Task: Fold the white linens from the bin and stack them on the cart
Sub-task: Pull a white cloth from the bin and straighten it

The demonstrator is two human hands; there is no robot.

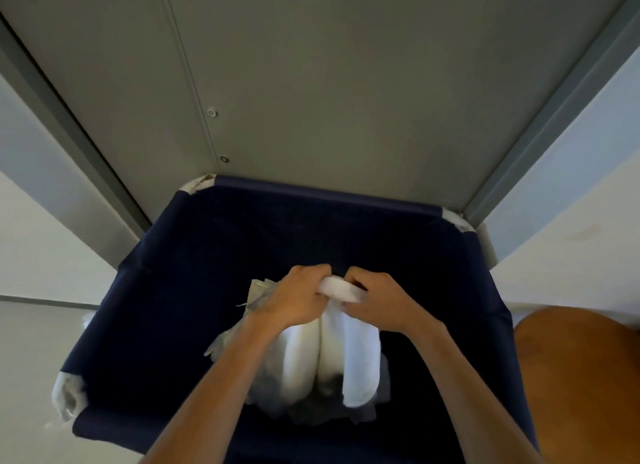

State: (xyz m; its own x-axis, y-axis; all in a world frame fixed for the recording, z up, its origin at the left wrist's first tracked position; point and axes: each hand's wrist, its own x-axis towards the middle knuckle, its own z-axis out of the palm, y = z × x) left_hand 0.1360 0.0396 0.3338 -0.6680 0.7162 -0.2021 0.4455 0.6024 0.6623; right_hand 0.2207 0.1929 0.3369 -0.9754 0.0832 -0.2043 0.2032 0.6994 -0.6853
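A white towel [349,356] hangs over the dark blue fabric bin [194,273], bunched at its top edge. My left hand [294,297] grips that top edge from the left and my right hand [377,300] grips it from the right, the two hands almost touching. The towel drapes down in thick folds between my forearms. More pale linen [256,297] lies crumpled beneath it inside the bin, partly hidden by my left arm.
A grey metal door [311,82] stands right behind the bin, framed by pale walls on both sides. White padding [67,394] shows at the bin's corners. A brown rounded surface [581,377] is at the right edge. No cart is in view.
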